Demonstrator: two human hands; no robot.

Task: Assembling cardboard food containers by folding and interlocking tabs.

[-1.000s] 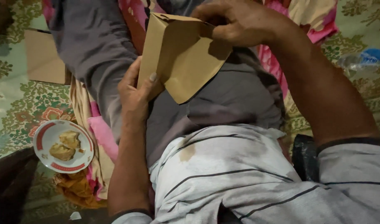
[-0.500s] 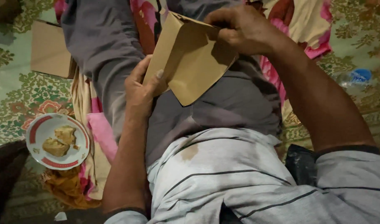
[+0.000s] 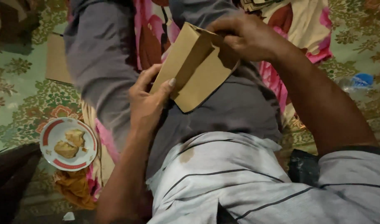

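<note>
Left hand [image 3: 146, 103], centre-left of frame: thumb pressed onto lower face of brown paper bag [image 3: 198, 70], fingers curled behind, gripping its lower-left edge. Right hand [image 3: 244, 37], top centre: fingers closed over bag's upper-right end, pinching folded flap there; fingertips hidden under the paper, so exact pinch can't be told.

Bag itself betw. both hands, mid-air above lap, flat, tan, w/ a diagonal crease. Long axis tilted, running lower left to upper right, left hand at low end, right hand at high end. Both touching it; neither nearer than the other.

Under bag: grey trousers [image 3: 98, 62], legs stretched toward top of frame. Below, striped pale shirt [image 3: 223, 182]. Pink floral cloth [image 3: 298, 25] beneath legs, upper right.

Further out: red-rimmed white plate [image 3: 49, 137] w/ fried food pieces, lower left, well apart from hands. Flat brown paper piece [image 3: 57, 62] on green patterned mat [image 3: 15, 91], upper left. Blue-capped item far right, too blurred to tell.
</note>
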